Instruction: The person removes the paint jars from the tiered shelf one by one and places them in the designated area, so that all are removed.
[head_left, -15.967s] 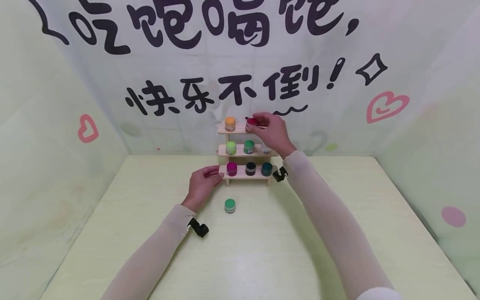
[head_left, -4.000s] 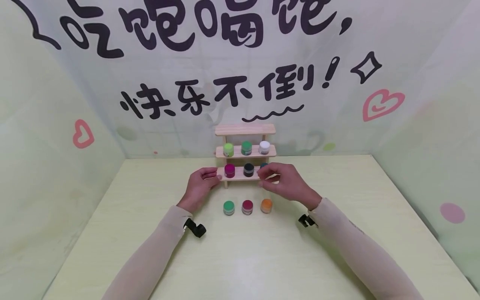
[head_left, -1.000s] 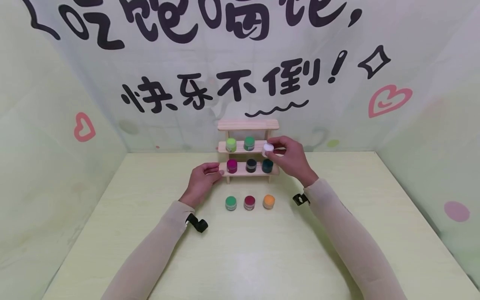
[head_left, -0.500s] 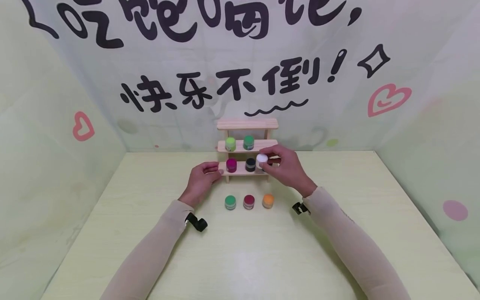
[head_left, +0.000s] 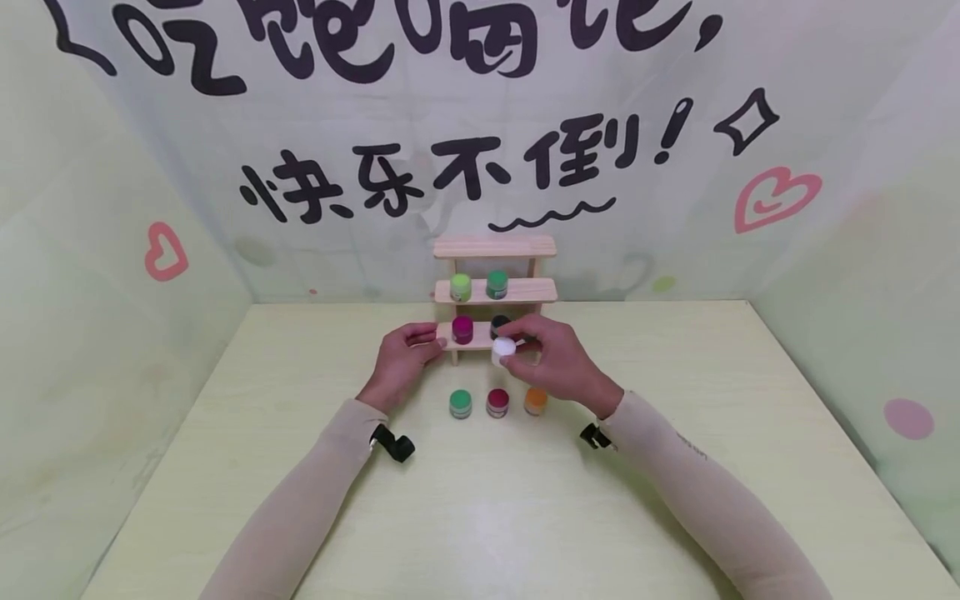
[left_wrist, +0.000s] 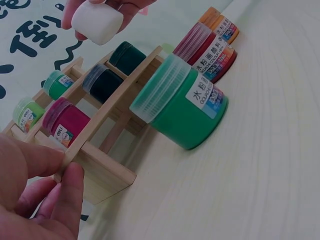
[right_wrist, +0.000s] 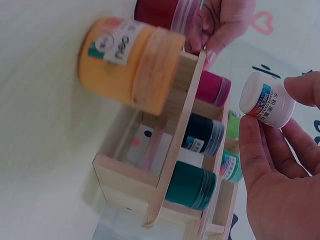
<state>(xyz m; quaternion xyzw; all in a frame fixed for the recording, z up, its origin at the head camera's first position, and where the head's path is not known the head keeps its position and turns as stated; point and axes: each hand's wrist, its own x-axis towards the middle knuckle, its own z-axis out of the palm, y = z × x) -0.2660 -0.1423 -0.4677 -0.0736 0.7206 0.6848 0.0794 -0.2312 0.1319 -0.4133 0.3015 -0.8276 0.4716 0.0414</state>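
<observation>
My right hand (head_left: 562,358) pinches a white paint jar (head_left: 503,352) between thumb and fingers, held up in front of the lowest shelf. With thumb and fingers my left hand (head_left: 405,362) grips the left end of that shelf on a three-step wooden display rack (head_left: 495,247). Light green (head_left: 461,287) and green (head_left: 497,285) jars stand on the middle step. The bottom step bears a magenta jar (head_left: 462,330), a black jar (right_wrist: 200,135) and a teal jar (right_wrist: 190,184); the right hand hides the teal one in the head view. No jar stands on the top step.
On the table (head_left: 465,517) before the rack, a row holds a green jar (head_left: 461,404), a dark red jar (head_left: 497,403) and an orange jar (head_left: 536,402). A printed cloth backdrop (head_left: 337,258) rises close behind the rack.
Red and orange jars have come off the top step into the front row. The right hand has since lifted the white jar from the middle step and carried it down and leftward. The left hand stays put.
</observation>
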